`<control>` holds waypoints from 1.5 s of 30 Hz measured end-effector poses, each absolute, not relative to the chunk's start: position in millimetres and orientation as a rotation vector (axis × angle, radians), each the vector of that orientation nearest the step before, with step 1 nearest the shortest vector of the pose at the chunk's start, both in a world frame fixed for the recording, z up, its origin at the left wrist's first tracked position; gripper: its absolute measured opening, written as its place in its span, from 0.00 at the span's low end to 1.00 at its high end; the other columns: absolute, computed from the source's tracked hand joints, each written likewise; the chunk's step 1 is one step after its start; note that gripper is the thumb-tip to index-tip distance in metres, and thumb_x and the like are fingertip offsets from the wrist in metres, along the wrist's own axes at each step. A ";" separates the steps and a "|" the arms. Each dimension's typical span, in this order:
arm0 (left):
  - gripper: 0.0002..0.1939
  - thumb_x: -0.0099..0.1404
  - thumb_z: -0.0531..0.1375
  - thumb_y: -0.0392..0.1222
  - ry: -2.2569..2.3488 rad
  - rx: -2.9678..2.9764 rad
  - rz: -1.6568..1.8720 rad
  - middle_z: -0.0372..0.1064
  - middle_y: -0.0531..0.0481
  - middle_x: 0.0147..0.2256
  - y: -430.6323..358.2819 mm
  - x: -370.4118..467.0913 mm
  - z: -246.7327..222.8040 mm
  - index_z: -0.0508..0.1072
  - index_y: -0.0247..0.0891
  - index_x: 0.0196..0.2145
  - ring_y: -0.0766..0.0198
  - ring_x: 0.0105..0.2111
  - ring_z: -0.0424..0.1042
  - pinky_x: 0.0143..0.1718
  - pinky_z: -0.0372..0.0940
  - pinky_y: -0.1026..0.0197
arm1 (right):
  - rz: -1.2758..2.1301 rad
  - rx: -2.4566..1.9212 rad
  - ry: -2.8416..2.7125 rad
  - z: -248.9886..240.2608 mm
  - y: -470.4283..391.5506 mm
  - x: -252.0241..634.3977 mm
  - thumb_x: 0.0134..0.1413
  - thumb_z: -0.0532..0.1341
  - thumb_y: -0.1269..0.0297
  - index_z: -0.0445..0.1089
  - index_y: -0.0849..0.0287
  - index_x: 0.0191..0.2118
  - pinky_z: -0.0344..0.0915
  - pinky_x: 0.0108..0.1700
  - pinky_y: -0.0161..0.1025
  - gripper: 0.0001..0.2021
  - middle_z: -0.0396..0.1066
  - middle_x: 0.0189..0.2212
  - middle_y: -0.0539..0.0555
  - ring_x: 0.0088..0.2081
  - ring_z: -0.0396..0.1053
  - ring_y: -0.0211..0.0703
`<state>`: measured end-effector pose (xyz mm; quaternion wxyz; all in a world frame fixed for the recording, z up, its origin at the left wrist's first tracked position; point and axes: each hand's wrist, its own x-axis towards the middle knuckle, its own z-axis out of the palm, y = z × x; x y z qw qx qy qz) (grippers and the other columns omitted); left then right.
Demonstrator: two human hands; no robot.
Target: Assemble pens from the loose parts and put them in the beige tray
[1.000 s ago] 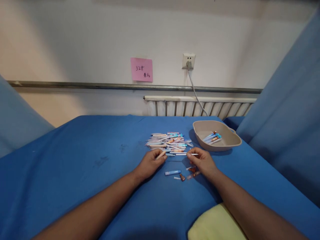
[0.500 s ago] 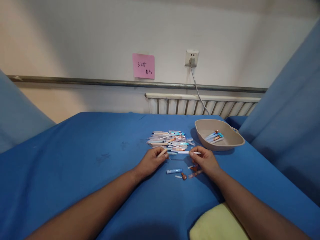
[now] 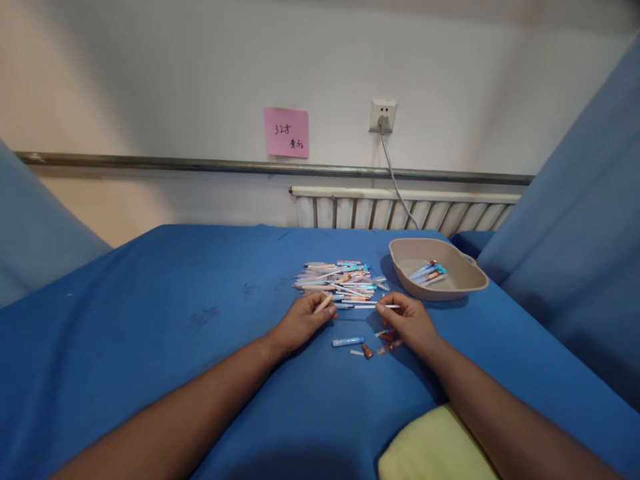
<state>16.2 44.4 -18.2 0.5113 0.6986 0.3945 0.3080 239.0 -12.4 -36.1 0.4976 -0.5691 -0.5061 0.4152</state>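
Note:
My left hand (image 3: 303, 321) is closed around a cream pen barrel (image 3: 323, 304), held at a slant. Pinched in my right hand (image 3: 411, 323) is a thin white pen refill (image 3: 365, 307), lying level and pointing toward the left hand; its tip is close to the barrel side, but contact cannot be made out. Behind both hands lies a pile of pens and pen parts (image 3: 333, 277). Nearer to me rest a light blue pen barrel (image 3: 349, 342), a brown figure-shaped topper (image 3: 367, 351) and a short white tube (image 3: 357, 353). Brownish clear parts (image 3: 390, 347) lie below the right hand.
A beige basin (image 3: 465, 279) at the right holds several pens (image 3: 429, 273). A yellow-green cloth (image 3: 433, 447) lies at the front. Blue sheeting (image 3: 210, 280) covers the surface. Behind stand a radiator (image 3: 350, 207) and a wall socket (image 3: 383, 116) with a cord.
My right hand has shifted slightly left with the refill, toward my left hand. The left hand keeps almost the same place, and the loose parts have not moved.

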 end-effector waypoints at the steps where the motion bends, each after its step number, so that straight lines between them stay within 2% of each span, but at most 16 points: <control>1: 0.16 0.55 0.60 0.53 0.954 1.680 0.746 0.60 0.57 0.23 44.8 16.2 -18.2 0.66 0.35 0.26 0.69 0.24 0.57 0.26 0.53 0.67 | 0.992 -1.371 -1.232 -36.4 -12.1 239.3 0.42 0.62 0.49 0.67 0.61 0.28 0.57 0.18 0.30 0.17 0.59 0.17 0.45 0.19 0.57 0.33; 8: 0.16 0.53 0.62 0.50 0.959 1.637 0.691 0.65 0.55 0.26 46.7 15.8 -20.1 0.72 0.33 0.32 0.67 0.27 0.62 0.30 0.56 0.66 | 1.035 -1.373 -1.209 -36.8 -12.7 239.3 0.43 0.62 0.49 0.67 0.60 0.29 0.59 0.17 0.30 0.17 0.58 0.18 0.44 0.18 0.58 0.33; 16: 0.14 0.50 0.63 0.47 0.992 1.607 0.669 0.65 0.56 0.25 45.7 16.7 -17.4 0.73 0.33 0.30 0.68 0.26 0.61 0.29 0.54 0.67 | 1.053 -1.343 -1.207 -38.9 -12.4 240.3 0.43 0.63 0.50 0.67 0.60 0.30 0.62 0.18 0.31 0.16 0.59 0.17 0.44 0.17 0.59 0.32; 31: 0.12 0.52 0.62 0.45 0.967 1.636 0.656 0.63 0.57 0.24 46.9 15.8 -19.7 0.72 0.33 0.29 0.69 0.25 0.59 0.27 0.53 0.68 | 1.050 -1.348 -1.201 -31.5 -16.2 238.1 0.42 0.64 0.50 0.67 0.60 0.28 0.62 0.18 0.31 0.16 0.59 0.17 0.44 0.17 0.58 0.32; 36: 0.12 0.51 0.62 0.46 0.967 1.640 0.658 0.63 0.56 0.25 45.1 16.9 -16.8 0.72 0.33 0.29 0.68 0.26 0.59 0.28 0.54 0.67 | 1.131 -1.359 -1.206 -36.0 -15.3 239.4 0.44 0.63 0.50 0.66 0.59 0.30 0.64 0.17 0.32 0.16 0.58 0.18 0.43 0.15 0.58 0.31; 45: 0.13 0.53 0.62 0.47 0.952 1.667 0.665 0.66 0.54 0.26 43.8 16.3 -17.0 0.73 0.32 0.30 0.66 0.27 0.62 0.31 0.56 0.66 | 1.010 -1.364 -1.377 -37.1 -18.6 236.2 0.49 0.60 0.53 0.67 0.58 0.31 0.62 0.16 0.30 0.12 0.60 0.19 0.45 0.17 0.61 0.33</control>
